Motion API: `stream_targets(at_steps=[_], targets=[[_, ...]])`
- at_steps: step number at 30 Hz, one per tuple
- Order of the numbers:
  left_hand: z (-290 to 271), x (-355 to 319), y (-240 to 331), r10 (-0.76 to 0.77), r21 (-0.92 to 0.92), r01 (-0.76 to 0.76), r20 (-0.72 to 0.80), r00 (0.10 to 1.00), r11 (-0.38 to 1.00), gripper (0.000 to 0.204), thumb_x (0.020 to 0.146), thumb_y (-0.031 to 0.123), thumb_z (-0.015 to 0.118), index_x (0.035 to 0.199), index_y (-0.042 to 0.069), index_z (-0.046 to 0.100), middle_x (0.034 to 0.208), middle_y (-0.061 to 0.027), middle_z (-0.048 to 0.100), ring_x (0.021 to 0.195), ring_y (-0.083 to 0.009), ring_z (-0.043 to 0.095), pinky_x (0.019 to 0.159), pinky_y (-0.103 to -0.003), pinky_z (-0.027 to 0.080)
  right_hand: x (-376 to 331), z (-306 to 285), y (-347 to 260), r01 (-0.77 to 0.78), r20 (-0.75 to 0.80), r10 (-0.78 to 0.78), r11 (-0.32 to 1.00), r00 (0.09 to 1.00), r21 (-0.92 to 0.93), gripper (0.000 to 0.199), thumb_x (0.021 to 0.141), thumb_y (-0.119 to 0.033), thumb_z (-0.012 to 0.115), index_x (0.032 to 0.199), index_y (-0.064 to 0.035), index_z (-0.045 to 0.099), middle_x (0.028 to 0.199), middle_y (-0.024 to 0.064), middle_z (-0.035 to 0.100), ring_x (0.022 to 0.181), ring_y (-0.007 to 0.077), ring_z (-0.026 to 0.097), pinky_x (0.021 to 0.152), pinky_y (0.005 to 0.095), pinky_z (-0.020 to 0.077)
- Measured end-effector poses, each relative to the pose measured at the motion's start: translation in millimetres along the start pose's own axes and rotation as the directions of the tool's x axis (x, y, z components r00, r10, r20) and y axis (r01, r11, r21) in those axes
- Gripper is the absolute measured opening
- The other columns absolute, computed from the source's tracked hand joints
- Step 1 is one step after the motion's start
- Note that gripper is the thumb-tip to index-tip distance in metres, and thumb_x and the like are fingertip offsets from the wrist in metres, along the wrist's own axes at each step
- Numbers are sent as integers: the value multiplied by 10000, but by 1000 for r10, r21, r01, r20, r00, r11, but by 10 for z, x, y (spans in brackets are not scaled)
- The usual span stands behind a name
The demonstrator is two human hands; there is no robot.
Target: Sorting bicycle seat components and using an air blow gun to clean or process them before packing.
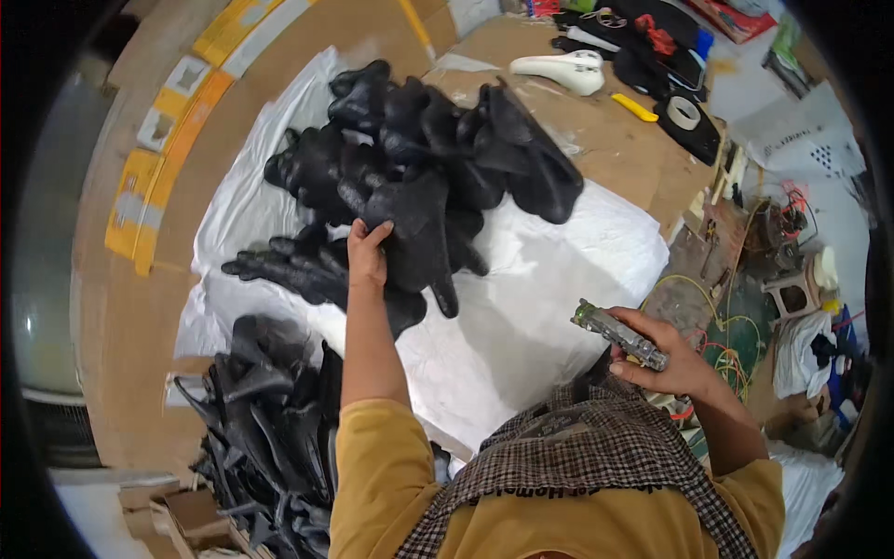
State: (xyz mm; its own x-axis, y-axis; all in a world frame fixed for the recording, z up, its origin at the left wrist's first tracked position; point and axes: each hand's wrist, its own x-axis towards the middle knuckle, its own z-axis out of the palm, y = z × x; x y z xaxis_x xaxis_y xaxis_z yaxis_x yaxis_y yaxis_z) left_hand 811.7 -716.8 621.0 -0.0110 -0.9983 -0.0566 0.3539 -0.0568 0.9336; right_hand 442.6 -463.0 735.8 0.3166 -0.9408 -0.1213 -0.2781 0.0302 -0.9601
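My left hand grips the edge of a black bicycle saddle, thumb on top and the other fingers partly hidden. This saddle lies over the near side of a heap of black saddles on white sheeting. Over to the right, my right hand is closed round a long, narrow, worn grey metal tool. Its far end has a greenish patch and points up and left; its exact kind I cannot make out. The tool is held apart from the saddles.
Another pile of black saddles stands at the lower left. Toward the back of the cardboard-covered table lie a white saddle, a yellow-handled cutter and a tape roll. Cables and machine parts clutter the right side.
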Motion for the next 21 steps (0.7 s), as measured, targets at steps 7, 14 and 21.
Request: stream_targets(at_steps=[7, 14, 21], targets=[[-592, -1231, 925, 337, 171, -292, -400, 853, 941, 333, 701, -41, 640, 1011, 1, 527, 978, -89, 588, 899, -203, 553, 853, -328, 429, 214, 208, -122, -19, 164, 2, 994, 986, 104, 572, 744, -81, 683, 1258, 0, 446, 871, 31, 581, 808, 87, 537, 732, 239, 436], [-2472, -3001, 1634, 200, -329, -779, -846, 494, 534, 1116, 679, 675, 597, 1427, 123, -20, 1480, -121, 64, 1327, -362, 155, 1019, -562, 151, 280, 397, -319, 97, 233, -119, 990, 965, 103, 540, 758, -56, 659, 1250, 9, 446, 837, 34, 583, 751, 72, 532, 691, 215, 437], [-2695, -2764, 386, -131, -475, -473, -795, 592, 742, 654, 767, 415, 644, 1244, 65, 366, 1233, -98, 490, 972, -335, 541, 769, -468, 443, 263, 470, -757, 188, 58, -199, 970, 978, 155, 589, 734, -21, 676, 1261, 28, 418, 875, 48, 588, 778, 105, 545, 694, 252, 455]])
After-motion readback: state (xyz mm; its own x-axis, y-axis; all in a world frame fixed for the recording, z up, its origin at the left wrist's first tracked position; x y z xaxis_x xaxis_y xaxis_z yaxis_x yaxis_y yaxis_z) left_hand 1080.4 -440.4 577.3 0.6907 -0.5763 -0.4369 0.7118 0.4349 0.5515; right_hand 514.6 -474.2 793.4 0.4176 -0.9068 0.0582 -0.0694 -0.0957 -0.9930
